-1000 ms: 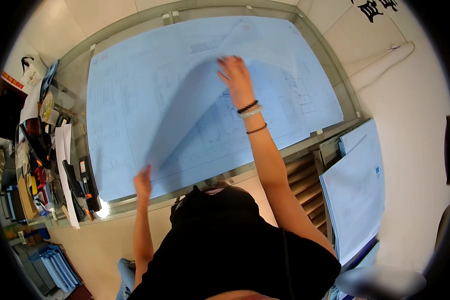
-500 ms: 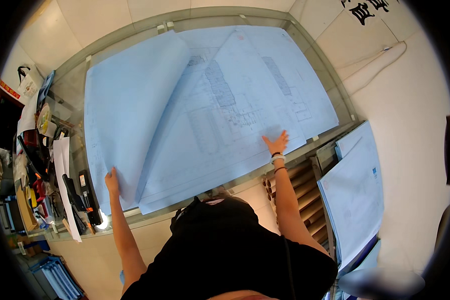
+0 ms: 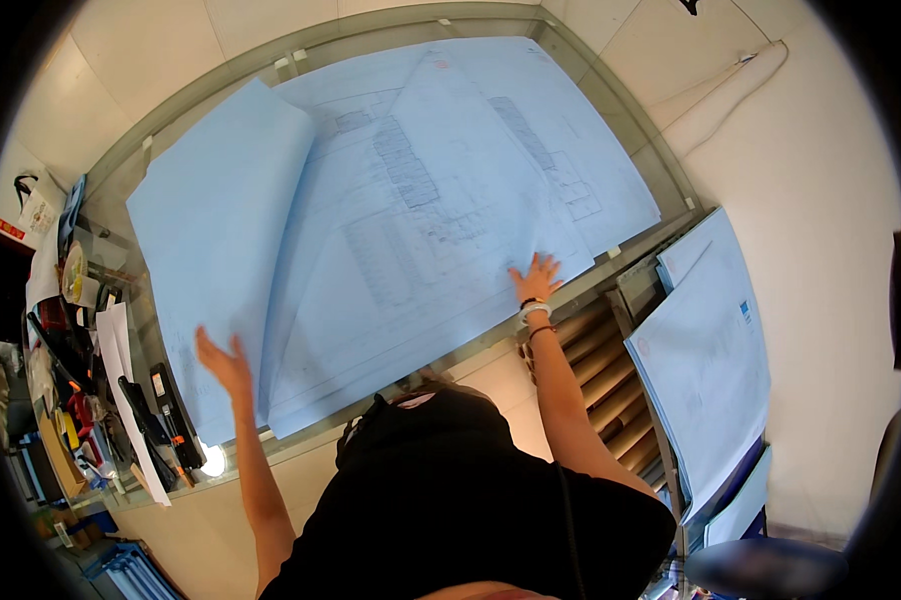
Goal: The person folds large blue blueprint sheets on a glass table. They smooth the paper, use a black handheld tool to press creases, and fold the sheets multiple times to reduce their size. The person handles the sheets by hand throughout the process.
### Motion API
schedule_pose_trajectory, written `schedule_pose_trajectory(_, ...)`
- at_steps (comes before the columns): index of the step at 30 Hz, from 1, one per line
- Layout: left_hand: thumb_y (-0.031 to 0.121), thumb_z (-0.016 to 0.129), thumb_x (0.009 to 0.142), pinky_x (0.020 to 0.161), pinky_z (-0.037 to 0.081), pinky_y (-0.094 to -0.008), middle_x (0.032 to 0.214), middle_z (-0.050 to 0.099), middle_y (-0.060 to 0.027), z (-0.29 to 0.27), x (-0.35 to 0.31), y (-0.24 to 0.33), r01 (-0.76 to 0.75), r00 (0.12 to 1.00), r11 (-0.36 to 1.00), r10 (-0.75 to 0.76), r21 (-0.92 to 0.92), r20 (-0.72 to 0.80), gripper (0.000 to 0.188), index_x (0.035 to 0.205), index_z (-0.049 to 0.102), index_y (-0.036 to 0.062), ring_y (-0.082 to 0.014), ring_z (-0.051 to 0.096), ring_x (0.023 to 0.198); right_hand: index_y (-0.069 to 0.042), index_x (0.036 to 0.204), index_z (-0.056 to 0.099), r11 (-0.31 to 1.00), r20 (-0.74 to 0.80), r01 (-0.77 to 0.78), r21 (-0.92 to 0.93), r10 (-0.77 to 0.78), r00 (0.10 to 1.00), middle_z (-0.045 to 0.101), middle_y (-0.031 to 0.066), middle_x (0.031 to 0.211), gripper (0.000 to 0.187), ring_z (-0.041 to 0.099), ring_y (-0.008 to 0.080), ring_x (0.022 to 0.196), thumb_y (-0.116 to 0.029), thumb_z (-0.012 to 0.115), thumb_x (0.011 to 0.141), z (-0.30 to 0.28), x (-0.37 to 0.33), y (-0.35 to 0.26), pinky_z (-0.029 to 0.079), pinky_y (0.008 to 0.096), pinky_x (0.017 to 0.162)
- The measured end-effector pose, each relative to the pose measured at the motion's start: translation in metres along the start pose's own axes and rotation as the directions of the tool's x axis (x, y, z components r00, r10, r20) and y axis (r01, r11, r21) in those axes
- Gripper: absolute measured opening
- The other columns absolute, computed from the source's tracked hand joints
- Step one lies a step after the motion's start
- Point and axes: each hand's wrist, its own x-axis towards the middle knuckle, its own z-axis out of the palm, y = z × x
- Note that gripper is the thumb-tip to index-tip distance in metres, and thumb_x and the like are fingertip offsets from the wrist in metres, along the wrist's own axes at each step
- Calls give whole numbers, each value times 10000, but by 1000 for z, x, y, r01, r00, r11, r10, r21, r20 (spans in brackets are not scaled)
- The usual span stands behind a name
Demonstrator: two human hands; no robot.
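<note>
Large blue drawing sheets [image 3: 451,270] with fine dark line plans lie stacked on a glass-topped table [image 3: 639,110]. At the left, the top sheet [image 3: 206,220] is folded over, its blank side up and its curled fold running from the far edge toward me. My left hand [image 3: 226,365] is over this folded part near the front, fingers apart and holding nothing. Whether it touches the paper I cannot tell. My right hand [image 3: 537,280] rests with spread fingers at the front right edge of the sheets.
Along the left end are a white paper strip [image 3: 121,350], a black-and-orange cutter [image 3: 174,415] and crowded stationery. Cardboard tubes [image 3: 611,390] sit below the table at right, beside a rack with folded blue sheets [image 3: 706,350].
My left hand has let go of the folded sheet's edge and opened. The folded sheet has shifted left, opening more of the drawing. My right hand stays on the sheets, fingers spread.
</note>
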Motion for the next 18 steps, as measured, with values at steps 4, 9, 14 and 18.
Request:
schedule_pose_trajectory(4,173,723,816,1124,269,-424,1492,311,-211,15,-18,136,-89,867,875,304,-476,395,804,1459,269,12,-352,308,1380,59,1376,388,912,-95,168,374,-143,985,664,264,990,734,620,425,966,-270,672,785,6,22,-68,457,424,933)
schedule_pose_trajectory(9,262,722,830,990,422,-417,1332,503,-249,16,8,229,-23,763,731,453,-682,460,809,1464,272,39,-372,519,1204,48,1380,378,336,-107,305,891,-498,861,582,250,1222,668,586,337,1104,-148,638,798,-76,26,-235,475,378,901)
schedule_pose_trajectory(14,302,626,917,576,447,-349,665,633,-137,21,96,206,102,884,769,221,-631,412,380,1119,617,-20,-195,581,591,-60,1497,187,-201,8,-211,957,-703,711,573,161,1200,707,573,249,1058,-265,567,937,-183,-11,-329,459,371,925)
schedule_pose_trajectory(18,275,537,979,528,379,-280,613,533,-23,-33,168,200,281,898,729,30,-625,439,334,896,623,-37,-74,440,581,-60,1369,383,-183,-43,-61,981,-514,857,601,133,1074,499,612,219,858,-304,535,961,-119,36,-324,509,341,786)
